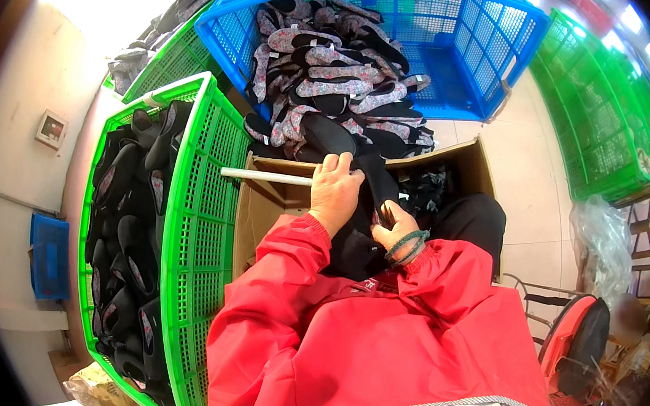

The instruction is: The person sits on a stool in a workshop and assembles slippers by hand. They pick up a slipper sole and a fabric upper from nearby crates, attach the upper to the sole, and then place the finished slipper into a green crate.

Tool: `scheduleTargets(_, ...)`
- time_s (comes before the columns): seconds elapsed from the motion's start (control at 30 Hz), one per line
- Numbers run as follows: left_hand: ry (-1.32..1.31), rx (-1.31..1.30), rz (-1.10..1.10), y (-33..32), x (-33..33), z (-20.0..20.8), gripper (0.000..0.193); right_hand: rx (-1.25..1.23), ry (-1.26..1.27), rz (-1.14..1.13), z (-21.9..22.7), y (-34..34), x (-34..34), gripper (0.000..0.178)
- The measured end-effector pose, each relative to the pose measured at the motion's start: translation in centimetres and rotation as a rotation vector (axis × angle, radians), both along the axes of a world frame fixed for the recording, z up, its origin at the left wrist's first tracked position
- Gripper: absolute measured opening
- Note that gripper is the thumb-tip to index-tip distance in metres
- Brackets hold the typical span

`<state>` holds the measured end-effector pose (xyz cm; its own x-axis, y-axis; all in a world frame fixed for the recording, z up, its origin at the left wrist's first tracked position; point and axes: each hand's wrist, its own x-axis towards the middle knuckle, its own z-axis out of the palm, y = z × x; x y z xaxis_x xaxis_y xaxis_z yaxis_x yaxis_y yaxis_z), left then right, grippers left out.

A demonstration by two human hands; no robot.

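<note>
My left hand (335,189) grips the upper part of a black cloth shoe (378,182) over an open cardboard box (264,208). A white rod (266,176) runs out to the left from under that hand. My right hand (394,230), with green bands on the wrist, pinches the same shoe's lower edge against dark fabric on my lap. Both sleeves are red.
A blue crate (473,46) ahead holds several black and floral-lined shoes (330,76). A green crate (198,236) at my left is full of black shoes. More green crates (601,120) stand at the right. A red fan (572,340) and a plastic bag (603,246) sit at lower right.
</note>
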<state>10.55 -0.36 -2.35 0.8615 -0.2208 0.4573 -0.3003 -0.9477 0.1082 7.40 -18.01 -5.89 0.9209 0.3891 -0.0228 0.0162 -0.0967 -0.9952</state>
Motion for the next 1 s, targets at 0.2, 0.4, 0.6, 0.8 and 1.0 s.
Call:
scheduleTargets(0.2, 0.129, 0.179, 0.153, -0.1, 0.5, -0.5, 0.017, 0.014, -0.011, -0.004, -2.0, 0.4, 0.0, 0.017)
scheduleTargets(0.4, 0.253, 0.267, 0.250, 1.6, 0.5, -2.3, 0.025, -0.081, -0.087, 0.003, -2.4, 1.9, -0.7, 0.017)
scheduleTargets(0.6, 0.223, 0.276, 0.128, 1.7, -1.1, -2.4, 0.020, -0.053, 0.006, -0.011, -3.3, 0.9, -2.1, 0.018)
scheduleTargets(0.8, 0.105, -0.310, -0.174, 2.6, -5.0, 0.2, 0.027, 0.019, 0.124, -0.204, -2.9, -0.1, -3.5, 0.018)
scheduleTargets(1.0, 0.425, -1.816, 0.008, 4.4, -7.1, -1.3, 0.044, 0.143, 0.045, -0.212, -4.2, -1.9, -1.5, 0.022)
